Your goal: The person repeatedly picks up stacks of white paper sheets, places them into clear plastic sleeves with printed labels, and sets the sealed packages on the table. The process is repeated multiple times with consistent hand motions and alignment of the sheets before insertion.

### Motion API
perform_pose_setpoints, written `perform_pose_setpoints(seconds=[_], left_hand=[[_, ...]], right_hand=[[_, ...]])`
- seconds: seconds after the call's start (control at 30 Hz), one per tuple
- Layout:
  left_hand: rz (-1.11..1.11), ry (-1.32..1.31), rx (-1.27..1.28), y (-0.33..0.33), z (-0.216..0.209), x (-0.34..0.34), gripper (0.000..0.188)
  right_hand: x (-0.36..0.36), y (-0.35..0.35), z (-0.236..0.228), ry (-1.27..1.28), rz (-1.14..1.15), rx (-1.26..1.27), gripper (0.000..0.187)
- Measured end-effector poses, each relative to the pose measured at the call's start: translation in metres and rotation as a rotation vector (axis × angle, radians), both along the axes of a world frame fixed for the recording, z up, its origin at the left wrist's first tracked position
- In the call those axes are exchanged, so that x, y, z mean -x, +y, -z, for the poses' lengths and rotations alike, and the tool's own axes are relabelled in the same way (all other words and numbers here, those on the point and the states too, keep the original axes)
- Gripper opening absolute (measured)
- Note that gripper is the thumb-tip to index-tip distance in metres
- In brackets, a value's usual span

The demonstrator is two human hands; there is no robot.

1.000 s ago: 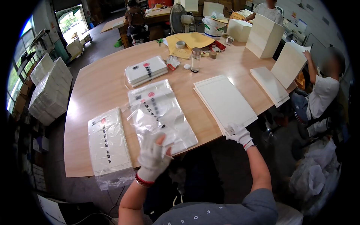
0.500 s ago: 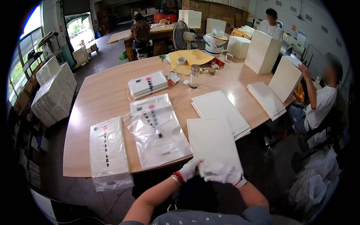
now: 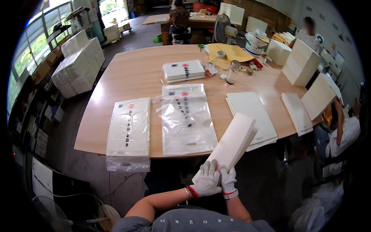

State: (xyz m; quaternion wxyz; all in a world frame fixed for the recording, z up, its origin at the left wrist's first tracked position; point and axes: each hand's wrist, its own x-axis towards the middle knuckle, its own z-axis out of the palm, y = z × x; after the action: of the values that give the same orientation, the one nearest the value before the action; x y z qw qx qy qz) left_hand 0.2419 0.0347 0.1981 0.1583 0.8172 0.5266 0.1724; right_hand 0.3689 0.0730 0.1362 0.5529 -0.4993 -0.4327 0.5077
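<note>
Clamping the paper bundle (image 3: 228, 143) at its lower end between left hand (image 3: 208, 179) and right hand (image 3: 228, 178), over the near edge of the desk (image 3: 123, 73), you have turned its broad face narrower — so the work now seems in adjusting this bundle.

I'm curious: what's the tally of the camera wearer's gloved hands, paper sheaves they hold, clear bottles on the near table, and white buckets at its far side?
Gloved left hand and right hand: 2
Paper sheaf: 1
Clear bottle: 1
White bucket: 1
Total: 5
</note>
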Motion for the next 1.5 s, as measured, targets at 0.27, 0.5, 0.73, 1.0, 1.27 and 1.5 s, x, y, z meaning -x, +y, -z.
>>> perform_pose_setpoints(seconds=[0.27,0.5,0.73,1.0,1.27,1.5], left_hand=[[-0.522,-0.108,-0.504,0.093,-0.063,0.117,0.079],[-0.217,-0.541,-0.374,0.108,-0.053,0.099,0.032],[-0.222,-0.18,-0.136,0.088,-0.004,0.073,0.05],[-0.313,0.274,-0.825,0.096,0.063,0.163,0.032],[-0.771,-0.888,0.149,0.053,0.064,0.187,0.029],[-0.699,-0.476,0.013,-0.035,0.058,0.166,0.022]], right_hand=[[-0.04,0.017,-0.067,-0.771,-0.202,-0.622,0.022],[-0.01,0.043,-0.076,-1.272,-0.522,-0.419,0.035],[0.035,0.094,-0.048,-1.157,-0.474,0.142,0.06],[0.056,0.138,0.035,-1.304,-0.17,-0.122,0.051],[0.055,0.101,-0.042,-1.25,-0.431,-0.078,0.064],[0.02,0.022,-0.046,-1.205,-0.566,-0.222,0.068]])
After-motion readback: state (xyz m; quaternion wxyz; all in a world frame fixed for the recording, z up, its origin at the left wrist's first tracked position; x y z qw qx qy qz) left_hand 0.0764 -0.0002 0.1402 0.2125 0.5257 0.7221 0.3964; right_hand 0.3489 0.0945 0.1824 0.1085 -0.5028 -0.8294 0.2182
